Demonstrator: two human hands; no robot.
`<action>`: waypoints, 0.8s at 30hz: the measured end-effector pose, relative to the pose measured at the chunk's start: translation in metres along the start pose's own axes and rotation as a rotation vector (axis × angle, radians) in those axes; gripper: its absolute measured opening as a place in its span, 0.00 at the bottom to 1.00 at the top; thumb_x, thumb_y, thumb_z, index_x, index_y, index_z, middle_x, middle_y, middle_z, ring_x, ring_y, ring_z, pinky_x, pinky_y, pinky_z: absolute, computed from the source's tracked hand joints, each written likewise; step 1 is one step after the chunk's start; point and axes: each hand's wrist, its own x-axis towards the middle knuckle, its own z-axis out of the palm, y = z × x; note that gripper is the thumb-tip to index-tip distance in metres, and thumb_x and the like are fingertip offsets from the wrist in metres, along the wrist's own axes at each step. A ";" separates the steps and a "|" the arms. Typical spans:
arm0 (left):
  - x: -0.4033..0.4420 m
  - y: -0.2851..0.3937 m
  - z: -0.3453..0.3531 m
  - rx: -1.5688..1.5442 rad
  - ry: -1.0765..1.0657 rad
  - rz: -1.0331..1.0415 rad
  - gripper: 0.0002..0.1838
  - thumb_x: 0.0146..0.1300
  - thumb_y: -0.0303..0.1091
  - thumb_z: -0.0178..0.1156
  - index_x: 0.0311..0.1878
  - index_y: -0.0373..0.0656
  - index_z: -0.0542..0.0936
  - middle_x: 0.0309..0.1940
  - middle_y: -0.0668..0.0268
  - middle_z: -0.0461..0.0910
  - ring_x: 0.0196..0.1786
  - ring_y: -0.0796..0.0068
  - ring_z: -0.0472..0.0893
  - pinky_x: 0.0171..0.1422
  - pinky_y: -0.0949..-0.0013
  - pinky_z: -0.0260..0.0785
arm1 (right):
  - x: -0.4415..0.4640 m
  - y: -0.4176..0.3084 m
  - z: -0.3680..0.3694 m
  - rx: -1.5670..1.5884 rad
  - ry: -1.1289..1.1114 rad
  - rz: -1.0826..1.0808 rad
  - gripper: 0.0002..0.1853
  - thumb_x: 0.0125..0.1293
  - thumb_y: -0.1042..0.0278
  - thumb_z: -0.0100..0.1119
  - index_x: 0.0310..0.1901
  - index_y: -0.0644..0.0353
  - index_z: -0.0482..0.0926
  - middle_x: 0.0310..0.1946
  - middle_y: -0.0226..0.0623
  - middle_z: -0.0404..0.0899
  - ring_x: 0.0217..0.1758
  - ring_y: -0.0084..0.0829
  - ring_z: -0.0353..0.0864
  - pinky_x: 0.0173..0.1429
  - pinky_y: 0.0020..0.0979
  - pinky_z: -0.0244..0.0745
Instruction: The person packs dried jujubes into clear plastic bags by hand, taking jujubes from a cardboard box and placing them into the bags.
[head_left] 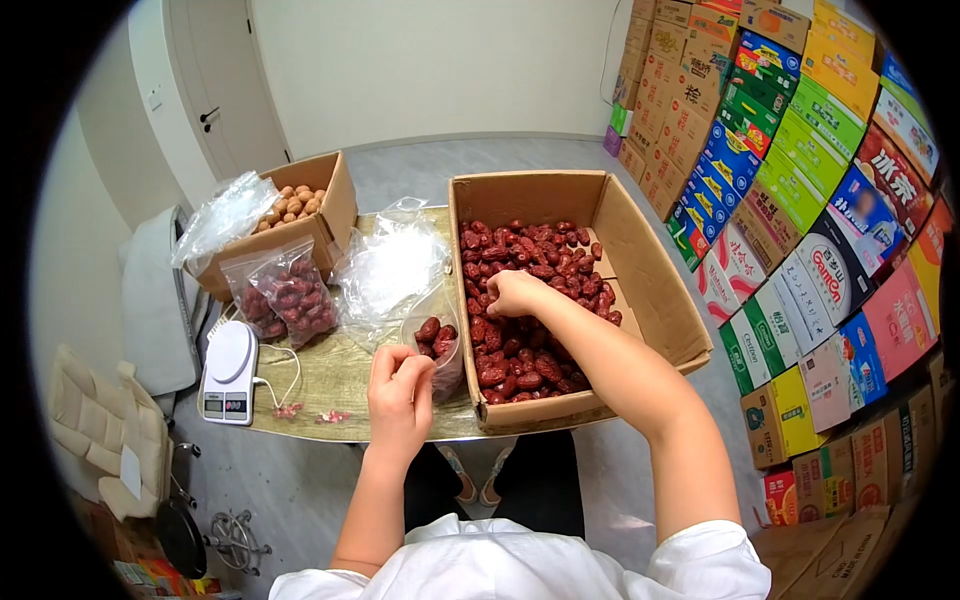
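Observation:
A large open cardboard box (pixel 648 285) on the table holds many dark red dates (pixel 540 362). Inside it, my right hand (pixel 517 294) reaches down onto the dates with its fingers bent together; what they hold is hidden. To the left of the box, my left hand (pixel 402 385) pinches the edge of a clear plastic bag (pixel 449 374) that has several dates in its lower part. Behind this bag lies a heap of empty clear bags (pixel 392 262). Two filled bags of dates (pixel 292 298) stand further left, against a smaller box.
A white kitchen scale (pixel 230 372) with a cable sits at the table's left edge (pixel 330 410). The smaller cardboard box (pixel 338 205) holds walnuts (pixel 293 203) and plastic bags. Stacked cartons (pixel 790 250) line the right side; a beige chair (pixel 105 425) is at left.

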 end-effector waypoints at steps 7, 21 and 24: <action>0.000 -0.001 0.000 0.001 0.006 0.000 0.06 0.59 0.15 0.62 0.37 0.36 0.79 0.37 0.57 0.73 0.38 0.60 0.76 0.44 0.65 0.70 | -0.021 -0.023 -0.009 -0.100 -0.004 0.095 0.27 0.58 0.49 0.71 0.59 0.47 0.82 0.59 0.36 0.82 0.63 0.39 0.81 0.63 0.42 0.79; -0.001 0.001 -0.001 0.003 0.019 -0.006 0.07 0.58 0.15 0.63 0.38 0.36 0.79 0.37 0.58 0.74 0.39 0.60 0.76 0.43 0.65 0.70 | -0.007 0.001 -0.033 0.306 0.323 -0.130 0.14 0.55 0.58 0.69 0.36 0.59 0.82 0.36 0.42 0.86 0.43 0.38 0.86 0.51 0.40 0.80; -0.002 0.000 -0.001 0.011 0.021 -0.008 0.07 0.58 0.15 0.63 0.38 0.37 0.79 0.37 0.57 0.74 0.39 0.60 0.77 0.44 0.64 0.70 | -0.034 -0.011 -0.063 0.835 0.286 -0.289 0.09 0.61 0.67 0.66 0.39 0.59 0.78 0.31 0.31 0.81 0.32 0.19 0.74 0.35 0.25 0.71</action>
